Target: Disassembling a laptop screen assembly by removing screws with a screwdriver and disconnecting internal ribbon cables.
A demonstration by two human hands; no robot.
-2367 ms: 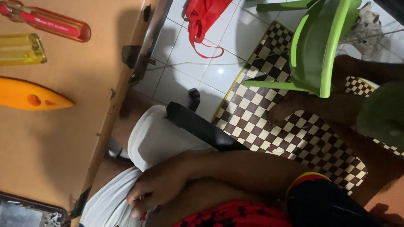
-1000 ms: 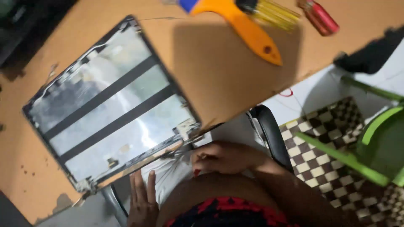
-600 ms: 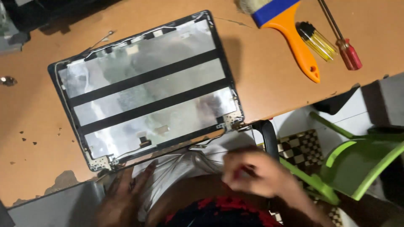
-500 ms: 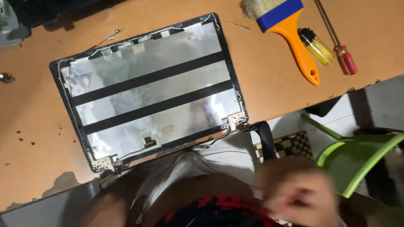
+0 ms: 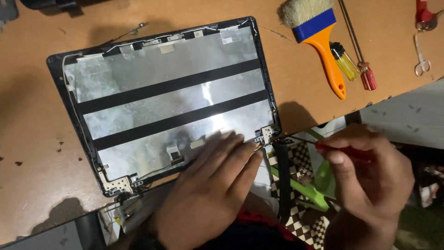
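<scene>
Brown wooden desk (image 5: pixel 37 139) fills most of the view, checkered floor and a green chair (image 5: pixel 319 192) below its edge. Laptop lid shell (image 5: pixel 166 102) lies inside-up on the desk, foil lining crossed by two black strips, near edge overhanging toward the person.

Change since half a second ago: both hands were a low blur off the desk; now they're up at the lid's near edge. Left hand (image 5: pixel 210 190) lies flat, fingers spread and released, fingertips pressing the foil beside the right hinge bracket (image 5: pixel 266 134). Right hand (image 5: pixel 370 176) is clenched around a thin red-handled tool (image 5: pixel 344 150), likely a small screwdriver, tip pointed at that hinge corner, near it but not clearly touching. Blur is gone too, so the head has settled.

Reads as moving from searching to working: lid braced, tool lined up on the right hinge. Left hinge bracket (image 5: pixel 115 184) untouched.

Far side of the desk, well apart from the hands: orange-handled brush (image 5: pixel 323 41) with blue ferrule, yellow screwdriver (image 5: pixel 344 60), red screwdriver (image 5: pixel 360 60), small scissors (image 5: pixel 422 58).
</scene>
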